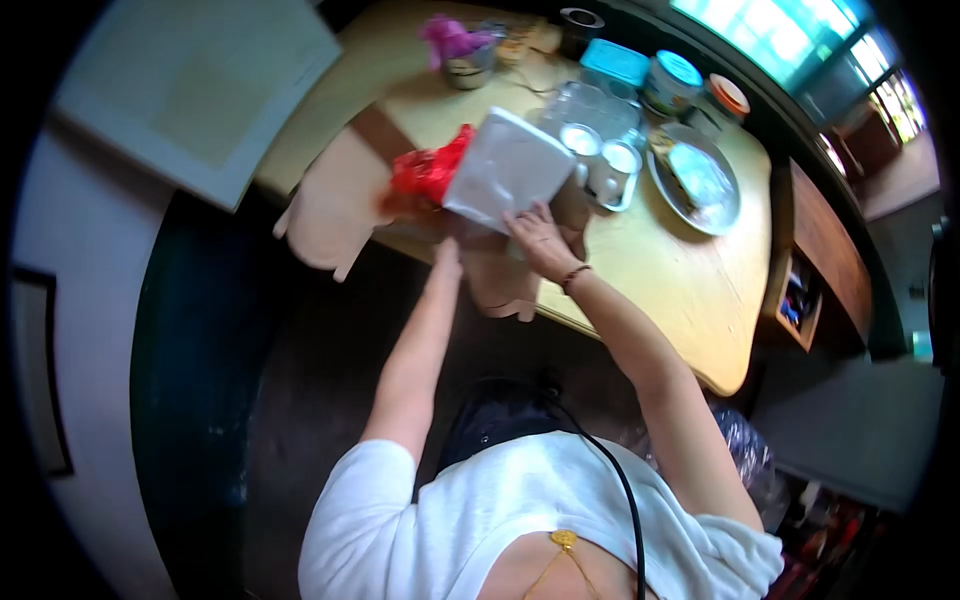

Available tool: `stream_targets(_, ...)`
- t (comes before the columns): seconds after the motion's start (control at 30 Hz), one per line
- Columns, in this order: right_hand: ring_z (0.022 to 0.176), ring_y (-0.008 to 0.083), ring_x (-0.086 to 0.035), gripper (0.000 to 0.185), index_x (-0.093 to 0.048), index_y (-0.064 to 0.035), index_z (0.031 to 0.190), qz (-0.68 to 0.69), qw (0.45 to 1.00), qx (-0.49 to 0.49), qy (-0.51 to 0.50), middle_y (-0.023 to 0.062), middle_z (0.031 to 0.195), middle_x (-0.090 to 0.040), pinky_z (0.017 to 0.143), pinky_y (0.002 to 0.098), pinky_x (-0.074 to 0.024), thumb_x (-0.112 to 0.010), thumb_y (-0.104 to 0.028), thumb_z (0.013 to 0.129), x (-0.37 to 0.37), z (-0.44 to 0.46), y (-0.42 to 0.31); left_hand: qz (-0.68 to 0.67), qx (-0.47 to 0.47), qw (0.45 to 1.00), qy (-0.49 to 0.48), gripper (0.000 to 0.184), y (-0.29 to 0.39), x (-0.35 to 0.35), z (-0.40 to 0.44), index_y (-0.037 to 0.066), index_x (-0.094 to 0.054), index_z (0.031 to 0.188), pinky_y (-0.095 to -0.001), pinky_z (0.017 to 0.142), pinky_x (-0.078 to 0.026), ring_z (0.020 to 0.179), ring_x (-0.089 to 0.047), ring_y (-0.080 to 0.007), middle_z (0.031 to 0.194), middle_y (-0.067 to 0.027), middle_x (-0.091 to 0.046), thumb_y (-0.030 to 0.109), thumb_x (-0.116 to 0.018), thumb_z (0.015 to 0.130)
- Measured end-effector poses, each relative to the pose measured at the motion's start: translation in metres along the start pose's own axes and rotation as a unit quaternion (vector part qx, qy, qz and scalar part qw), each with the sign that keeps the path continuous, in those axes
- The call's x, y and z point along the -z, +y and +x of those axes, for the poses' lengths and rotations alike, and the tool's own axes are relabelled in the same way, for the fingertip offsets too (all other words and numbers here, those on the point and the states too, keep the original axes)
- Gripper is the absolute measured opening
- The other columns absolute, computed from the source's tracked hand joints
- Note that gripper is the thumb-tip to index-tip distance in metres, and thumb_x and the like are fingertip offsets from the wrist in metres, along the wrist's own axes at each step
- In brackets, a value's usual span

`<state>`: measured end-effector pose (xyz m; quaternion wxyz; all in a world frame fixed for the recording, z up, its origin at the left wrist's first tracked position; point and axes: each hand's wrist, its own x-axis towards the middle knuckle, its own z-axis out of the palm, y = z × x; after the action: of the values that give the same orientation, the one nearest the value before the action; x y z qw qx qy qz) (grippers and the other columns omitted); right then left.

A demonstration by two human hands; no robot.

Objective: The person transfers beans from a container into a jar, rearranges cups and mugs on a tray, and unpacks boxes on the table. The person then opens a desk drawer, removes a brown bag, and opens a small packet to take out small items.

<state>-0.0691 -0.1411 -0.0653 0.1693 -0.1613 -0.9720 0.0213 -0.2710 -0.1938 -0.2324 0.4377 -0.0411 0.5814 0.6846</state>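
A flat white square box or panel (510, 170) is tilted above the near part of the table. My right hand (541, 240) is closed on its near edge, fingers on the white face and thumb out of sight. My left hand (449, 252) is at the lower left of the white piece, beside a crumpled red plastic bag (428, 172). Blur and the things around it hide its fingers. Under and around both lies a brown cardboard piece (335, 195) with flaps hanging over the table's near edge.
On the yellowish table (670, 290) stand white cups (612, 168) in a tray, an oval metal plate (722, 222) with wrapped contents, and lidded tubs (673, 80). A pot (468, 70) with a purple bag is at the back left. A wooden drawer (800, 300) stands open at right.
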Motion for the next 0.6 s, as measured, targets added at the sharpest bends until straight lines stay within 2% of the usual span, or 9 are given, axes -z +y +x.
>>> stream_targets(0.03,0.105,0.0284,-0.050,0.058,-0.038,0.0030,0.126,0.003,1.000,-0.026,-0.014,0.0132,0.100,-0.056,0.105,0.0486,-0.0210,-0.051,0.001,0.070,-0.003,0.000,-0.001,0.021,0.074,0.997,0.022,0.056,-0.011,0.016,0.026,0.001,-0.049,0.120,-0.0483,0.085,-0.047,0.103,-0.053,-0.0285,0.113,-0.0135,-0.054,0.032,-0.067,0.077)
stream_targets(0.13,0.109,0.0274,-0.045,0.048,-0.042,0.0024,0.123,-0.033,0.995,-0.046,0.080,0.0140,0.107,-0.054,0.102,0.0496,-0.0234,-0.049,-0.007,0.076,0.011,0.000,-0.009,-0.001,0.052,0.997,-0.058,0.035,0.032,-0.004,-0.018,0.003,-0.050,0.118,-0.0439,0.093,-0.042,0.107,-0.052,-0.0273,0.116,-0.0141,-0.054,0.022,-0.047,0.090)
stream_targets(0.23,0.115,0.0312,-0.042,0.039,-0.050,-0.0008,0.115,-0.058,0.984,-0.143,0.092,0.0166,0.114,-0.051,0.101,0.0494,-0.0261,-0.049,-0.011,0.078,0.036,0.011,-0.024,0.019,0.010,0.984,-0.175,0.048,0.064,-0.025,0.000,0.008,-0.055,0.116,-0.0373,0.092,-0.043,0.104,-0.054,-0.0212,0.109,-0.0056,-0.060,0.046,-0.055,0.086)
stream_targets(0.3,0.116,0.0336,-0.041,0.037,-0.052,-0.0010,0.112,-0.058,0.970,-0.154,0.177,0.0185,0.116,-0.049,0.100,0.0499,-0.0276,-0.050,-0.013,0.077,0.051,0.007,-0.039,0.106,-0.020,0.982,-0.158,0.037,0.082,-0.037,-0.005,0.011,-0.052,0.120,-0.0375,0.092,-0.042,0.106,-0.052,-0.0218,0.113,-0.0038,-0.057,0.028,-0.052,0.087)
stream_targets(0.37,0.115,0.0349,-0.041,0.038,-0.052,0.0001,0.111,0.030,0.965,-0.148,0.212,0.0206,0.117,-0.047,0.099,0.0463,-0.0310,-0.053,-0.010,0.075,0.069,-0.006,-0.053,0.046,-0.019,0.961,-0.271,0.041,0.076,-0.035,0.025,0.013,-0.054,0.118,-0.0353,0.092,-0.042,0.104,-0.054,-0.0202,0.110,-0.0023,-0.060,0.040,-0.047,0.089)
stream_targets(0.43,0.116,0.0351,-0.040,0.040,-0.052,0.0000,0.110,0.129,0.952,-0.153,0.232,0.0205,0.118,-0.046,0.097,0.0413,-0.0348,-0.056,-0.004,0.071,0.096,-0.050,-0.068,0.107,0.067,0.961,-0.245,0.038,0.061,0.010,0.119,0.017,-0.053,0.118,-0.0360,0.088,-0.043,0.098,-0.055,-0.0198,0.107,-0.0029,-0.059,0.029,-0.057,0.083)
stream_targets(0.47,0.110,0.0354,-0.046,0.040,-0.052,0.0003,0.107,0.136,0.936,-0.163,0.282,0.0196,0.113,-0.049,0.092,0.0398,-0.0398,-0.056,0.003,0.067,0.099,-0.080,-0.072,0.129,0.055,0.964,-0.226,0.038,0.064,0.011,0.107,0.016,-0.052,0.118,-0.0355,0.085,-0.044,0.093,-0.056,-0.0199,0.106,-0.0036,-0.058,0.028,-0.058,0.082)
stream_targets(0.57,0.097,0.0346,-0.054,0.032,-0.056,0.0009,0.101,0.149,0.891,-0.329,0.273,0.0189,0.102,-0.055,0.084,0.0396,-0.0459,-0.055,0.001,0.069,0.087,-0.204,-0.087,0.295,0.083,0.937,-0.168,0.039,0.082,0.036,0.097,0.013,-0.051,0.114,-0.0357,0.075,-0.047,0.081,-0.056,-0.0224,0.102,-0.0067,-0.056,0.027,-0.062,0.079)
stream_targets(0.6,0.098,0.0338,-0.054,0.031,-0.057,-0.0003,0.101,0.163,0.861,-0.407,0.259,0.0179,0.103,-0.056,0.083,0.0387,-0.0470,-0.054,0.001,0.071,0.082,-0.252,-0.096,0.281,0.094,0.951,-0.086,0.039,0.090,0.021,0.051,0.012,-0.052,0.111,-0.0363,0.071,-0.047,0.079,-0.055,-0.0229,0.100,-0.0076,-0.056,0.028,-0.064,0.078)
